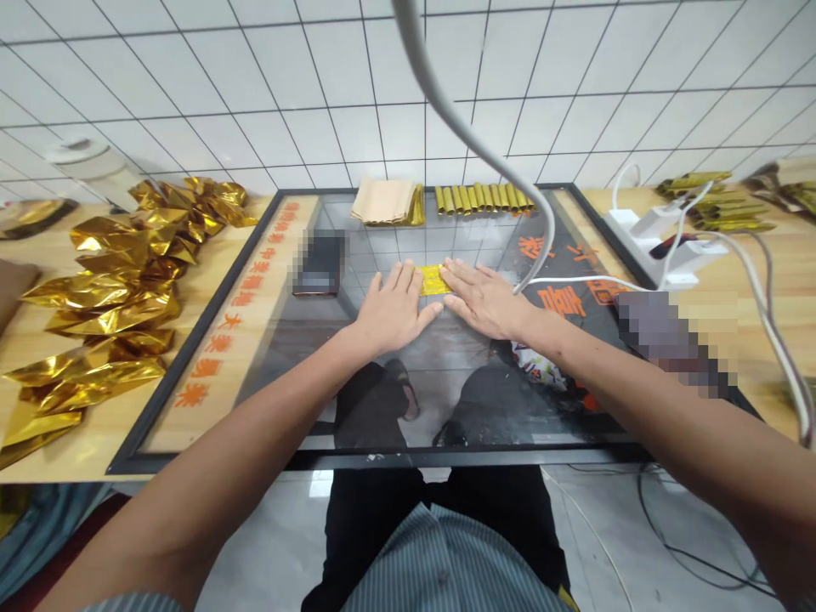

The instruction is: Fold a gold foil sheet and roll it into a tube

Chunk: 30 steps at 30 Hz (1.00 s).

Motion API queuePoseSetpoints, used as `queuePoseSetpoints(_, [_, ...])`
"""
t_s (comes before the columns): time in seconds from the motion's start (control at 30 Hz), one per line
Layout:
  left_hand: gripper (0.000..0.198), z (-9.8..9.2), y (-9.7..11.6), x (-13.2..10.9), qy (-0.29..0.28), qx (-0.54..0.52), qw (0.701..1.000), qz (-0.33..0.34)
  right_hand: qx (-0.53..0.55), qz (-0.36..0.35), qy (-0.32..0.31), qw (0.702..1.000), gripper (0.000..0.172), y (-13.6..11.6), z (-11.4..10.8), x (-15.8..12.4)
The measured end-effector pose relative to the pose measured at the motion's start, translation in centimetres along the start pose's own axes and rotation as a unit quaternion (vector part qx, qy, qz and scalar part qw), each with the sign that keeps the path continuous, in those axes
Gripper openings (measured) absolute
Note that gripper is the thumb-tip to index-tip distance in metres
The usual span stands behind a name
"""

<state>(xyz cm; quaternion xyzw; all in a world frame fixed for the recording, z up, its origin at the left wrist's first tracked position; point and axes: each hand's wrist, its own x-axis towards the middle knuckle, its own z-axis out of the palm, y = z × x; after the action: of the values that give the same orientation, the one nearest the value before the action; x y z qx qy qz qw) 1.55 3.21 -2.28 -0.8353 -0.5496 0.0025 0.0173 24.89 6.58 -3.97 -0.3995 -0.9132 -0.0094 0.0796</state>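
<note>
A small piece of gold foil paper (434, 280) lies flat on the framed glass panel (388, 263) in front of me. My left hand (396, 310) rests palm down at its left end, fingers stretched out and thumb pointing inward. From the other side, my right hand (488, 299) lies flat with its fingertips over the paper's right end. Both hands press from above rather than grip. Behind them sit a stack of tan-backed gold paper sheets (384, 201) and a row of rolled gold paper tubes (484, 199).
Folded gold foil pieces (108, 297) are heaped along the left. A phone (317, 276) lies on the glass. At right are a power strip (676, 255) with cables and more gold rolls (714, 204). A thick grey-white flexible tube (468, 140) arches down near my right hand.
</note>
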Motion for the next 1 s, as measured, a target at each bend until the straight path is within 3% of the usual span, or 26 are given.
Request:
queuePoseSetpoints(0.33, [0.087, -0.3, 0.5, 0.3, -0.028, -0.015, 0.999, -0.021, 0.009, 0.022, -0.027, 0.999, 0.074, -0.7, -1.0, -0.1])
queuePoseSetpoints(1.0, [0.083, 0.0, -0.1, -0.2, 0.009, -0.016, 1.0, 0.007, -0.001, 0.005, -0.018, 1.0, 0.069, -0.6, -0.8, 0.0])
